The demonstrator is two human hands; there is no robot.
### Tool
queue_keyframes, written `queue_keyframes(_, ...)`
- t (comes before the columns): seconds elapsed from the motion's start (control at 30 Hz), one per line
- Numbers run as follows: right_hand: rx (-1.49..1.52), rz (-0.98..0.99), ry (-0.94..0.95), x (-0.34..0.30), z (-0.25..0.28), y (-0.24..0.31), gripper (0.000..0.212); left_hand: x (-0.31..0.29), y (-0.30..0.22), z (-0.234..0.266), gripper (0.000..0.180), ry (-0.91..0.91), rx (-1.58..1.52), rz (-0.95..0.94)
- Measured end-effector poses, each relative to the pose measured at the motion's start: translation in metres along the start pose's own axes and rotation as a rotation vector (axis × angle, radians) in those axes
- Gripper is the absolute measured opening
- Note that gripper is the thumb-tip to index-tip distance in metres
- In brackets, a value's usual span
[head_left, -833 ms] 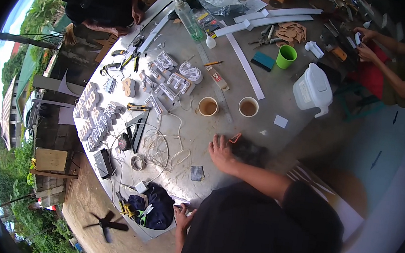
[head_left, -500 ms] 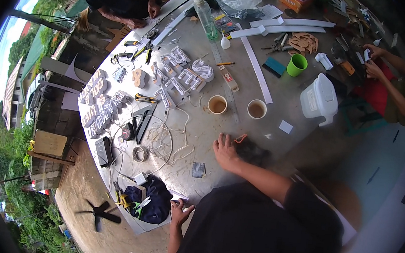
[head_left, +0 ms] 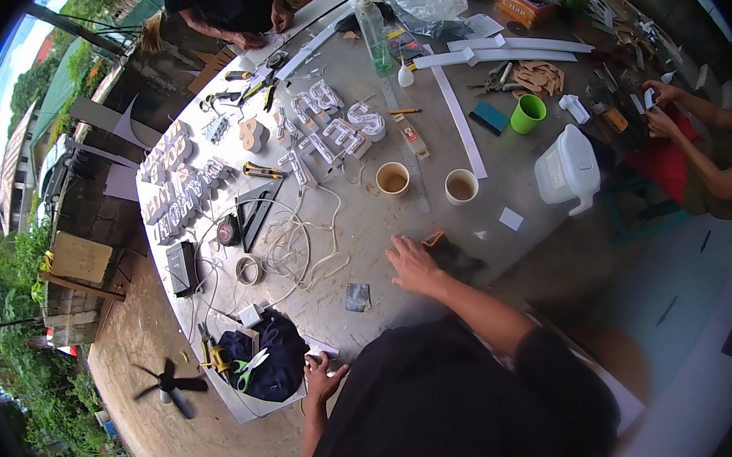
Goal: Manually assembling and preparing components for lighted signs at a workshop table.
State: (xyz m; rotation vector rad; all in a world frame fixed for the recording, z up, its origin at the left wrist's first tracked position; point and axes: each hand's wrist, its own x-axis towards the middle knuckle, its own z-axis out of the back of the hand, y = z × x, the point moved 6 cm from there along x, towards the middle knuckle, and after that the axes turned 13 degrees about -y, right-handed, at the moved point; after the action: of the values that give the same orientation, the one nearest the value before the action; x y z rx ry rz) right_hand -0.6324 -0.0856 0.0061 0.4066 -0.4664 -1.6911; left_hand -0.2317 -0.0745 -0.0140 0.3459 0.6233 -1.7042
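The shiny metal tabletop (head_left: 375, 229) stands beside a brown floor (head_left: 141, 321), with greenery (head_left: 68, 394) beyond. At the near edge, the left hand (head_left: 324, 381) has its fingers loosely parted by a pale strip (head_left: 322, 348); whether they grip it, I cannot tell. The right hand (head_left: 415, 266), fingers spread, lies beside a blurred dark thing (head_left: 453, 259); metal stretches from there to two cups (head_left: 393, 178). A navy cloth bundle (head_left: 277, 370) crowds the near-left corner.
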Motion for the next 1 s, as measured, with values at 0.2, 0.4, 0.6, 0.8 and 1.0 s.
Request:
queue_keyframes(0.2, -0.049, -0.061, -0.368, -0.042, 0.040, 0.008, 0.056, -0.004, -0.002, 0.000, 0.099, -0.027, 0.015, -0.063)
queue_keyframes(0.4, -0.326, -0.296, -0.394, -0.082, 0.033, -0.009, 0.074, -0.012, -0.004, -0.004, 0.095, -0.132, 0.044, -0.083)
queue_keyframes(0.6, -0.353, -0.317, -0.295, -0.093, -0.018, -0.039, 0.080, -0.020, -0.013, 0.003, 0.084, -0.350, -0.006, -0.122)
queue_keyframes(0.8, -0.448, -0.265, -0.364, -0.097, -0.029, -0.057, 0.074, -0.019, -0.031, 0.018, 0.083, -0.441, -0.032, -0.164)
queue_keyframes(1.0, -0.466, -0.280, -0.363, -0.091, -0.025, -0.049, 0.072, -0.027, -0.026, 0.018, 0.086, -0.440, -0.068, -0.135)
